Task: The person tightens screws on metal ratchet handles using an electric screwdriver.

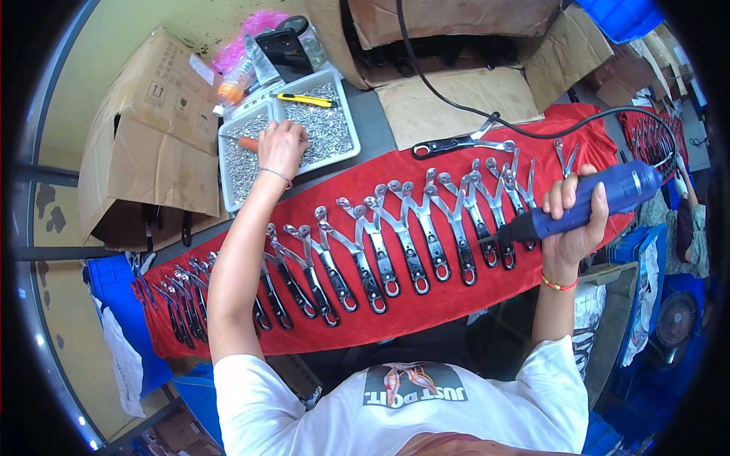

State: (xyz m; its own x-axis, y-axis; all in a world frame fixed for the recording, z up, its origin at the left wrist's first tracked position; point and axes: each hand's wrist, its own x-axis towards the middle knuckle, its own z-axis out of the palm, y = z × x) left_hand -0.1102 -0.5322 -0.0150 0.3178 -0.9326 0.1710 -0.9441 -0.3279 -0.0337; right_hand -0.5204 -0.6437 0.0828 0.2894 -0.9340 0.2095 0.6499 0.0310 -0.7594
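Dozens of plier-like metal tools (411, 235) lay in a long row on a red cloth (426, 311) spread over the worktop (372, 121). Behind them stood a white two-part tray (340, 106) of small silvery screws (323, 129). How many tools were already fitted could not be told. The right hand (574, 220) was clamped around a blue electric screwdriver (593, 199), its tip down on a tool near the row's right end. The left hand (281, 148) reached into the tray, fingers closed among the screws.

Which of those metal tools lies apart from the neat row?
The black-handled tool at the red cloth's far edge; it lies crosswise by the cardboard, while the others stand side by side.
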